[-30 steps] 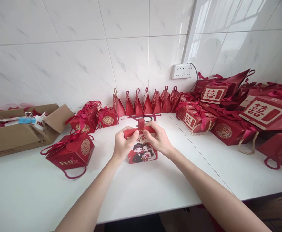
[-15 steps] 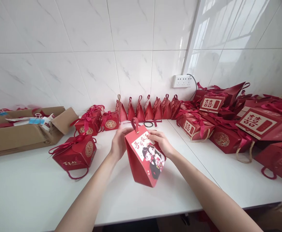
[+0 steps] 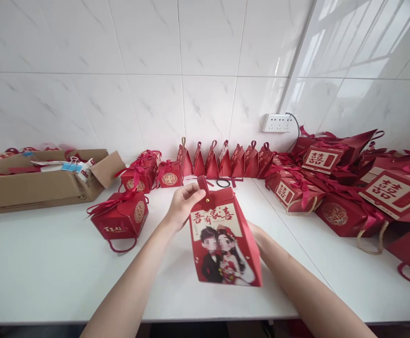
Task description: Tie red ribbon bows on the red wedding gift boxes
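I hold a red paper gift bag printed with a cartoon bride and groom, lifted above the white counter and tilted with its front toward me. My left hand pinches the bag's top edge next to its small red loop handle. My right hand is behind the bag at its right side, mostly hidden, gripping it from the back.
A row of folded red bags leans on the tiled wall. Ribboned red boxes stand at left, a cardboard box farther left. A pile of larger red gift bags fills the right side. A black hair tie lies behind.
The bag went from standing on the counter under both hands to being lifted, tipped and turned so its printed front faces me; my right hand slid behind it.
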Tool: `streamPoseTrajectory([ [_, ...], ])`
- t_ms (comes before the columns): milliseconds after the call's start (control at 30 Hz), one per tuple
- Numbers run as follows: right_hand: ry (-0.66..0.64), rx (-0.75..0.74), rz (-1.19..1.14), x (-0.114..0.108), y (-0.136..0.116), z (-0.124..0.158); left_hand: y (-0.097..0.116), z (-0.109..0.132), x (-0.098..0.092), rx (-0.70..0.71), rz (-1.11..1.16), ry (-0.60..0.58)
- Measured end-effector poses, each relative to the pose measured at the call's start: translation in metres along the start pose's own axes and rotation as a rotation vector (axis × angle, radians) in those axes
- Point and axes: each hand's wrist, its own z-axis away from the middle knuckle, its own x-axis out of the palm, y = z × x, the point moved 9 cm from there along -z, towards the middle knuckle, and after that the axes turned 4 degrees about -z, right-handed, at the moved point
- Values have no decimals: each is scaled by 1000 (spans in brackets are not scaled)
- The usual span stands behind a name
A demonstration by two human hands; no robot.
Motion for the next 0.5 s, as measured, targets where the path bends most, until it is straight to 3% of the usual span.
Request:
streamPoseTrajectory([
  [67,-170,80,-170,11,9,-8,12,-1,-9,101,-136,92],
  [167,-417,269,-666,27,11,-8,23,2,-13,206,-324,195],
  [233,-358,400,-818,25,13,-7,23,6,-9,236,-382,229],
  [300,-214,477,-771,17,17,-5,21,10,-3,253,-394,228],
  [367,-116,494,-698,13,16,-3,19,12,4,266,-374,189],
  [500,-72,456,-673,13,12,-3,17,11,14,265,-358,78],
])
